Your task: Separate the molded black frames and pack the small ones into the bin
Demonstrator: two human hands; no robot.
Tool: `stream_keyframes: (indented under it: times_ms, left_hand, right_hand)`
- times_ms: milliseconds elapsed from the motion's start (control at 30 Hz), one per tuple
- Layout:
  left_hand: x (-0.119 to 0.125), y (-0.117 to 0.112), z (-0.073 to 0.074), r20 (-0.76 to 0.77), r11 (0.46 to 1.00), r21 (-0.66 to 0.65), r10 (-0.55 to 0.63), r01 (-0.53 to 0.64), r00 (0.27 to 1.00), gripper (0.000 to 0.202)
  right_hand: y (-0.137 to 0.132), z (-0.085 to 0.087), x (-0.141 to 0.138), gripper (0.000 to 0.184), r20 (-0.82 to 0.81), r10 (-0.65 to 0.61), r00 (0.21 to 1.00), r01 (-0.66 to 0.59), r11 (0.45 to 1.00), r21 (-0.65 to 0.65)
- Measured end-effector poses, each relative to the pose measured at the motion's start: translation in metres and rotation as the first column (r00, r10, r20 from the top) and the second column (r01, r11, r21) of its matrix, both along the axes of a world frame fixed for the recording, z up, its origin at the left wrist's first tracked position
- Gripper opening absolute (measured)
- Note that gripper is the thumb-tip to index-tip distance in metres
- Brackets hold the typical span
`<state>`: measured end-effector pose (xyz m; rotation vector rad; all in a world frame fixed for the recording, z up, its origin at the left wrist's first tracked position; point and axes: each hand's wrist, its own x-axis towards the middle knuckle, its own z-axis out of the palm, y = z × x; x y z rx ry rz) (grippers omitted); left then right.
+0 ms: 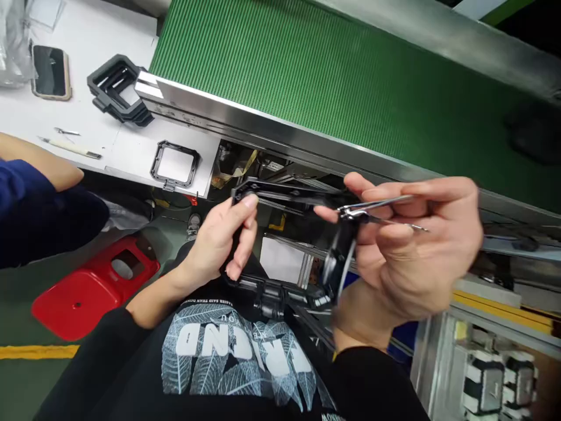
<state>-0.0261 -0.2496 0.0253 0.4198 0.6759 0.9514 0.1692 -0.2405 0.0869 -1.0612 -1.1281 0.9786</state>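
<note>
My left hand (225, 234) is closed on the left side of a black plastic frame (269, 187), thumb on top and fingers wrapped around it. The frame is tilted in front of my chest, with a hinge-like block (269, 298) on its near edge. My right hand (407, 245), palm turned up at the frame's right side, holds a small pair of metal nippers (348, 213). Their two thin handles spread apart across my fingers, and the jaws point toward the frame. The frame's right side is blurred and partly hidden by this hand.
A green conveyor belt (307, 76) with a metal edge runs ahead. On the white table (127, 146) are stacked black frames (99, 96), a single frame (154, 169), a phone (49, 70) and a craft knife (74, 148). A person's sleeve (39, 216) and a red stool (79, 298) are at left.
</note>
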Motion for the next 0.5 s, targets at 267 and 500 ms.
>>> stream_keyframes:
  times_ms: [267,500]
  left_hand:
    - [0.002,0.013,-0.02,-0.174,0.986,-0.022,0.158,-0.164,0.972,0.041]
    - [0.013,0.015,-0.027,-0.292,0.999,-0.035,0.018,-0.03,0.956,0.047]
  right_hand:
    - [-0.031,-0.058,0.004,0.041,-0.011,0.083,0.997,-0.08,0.988,0.134]
    - [-0.041,-0.061,0.005,0.039,0.145,-0.131,0.981,0.107,0.981,0.164]
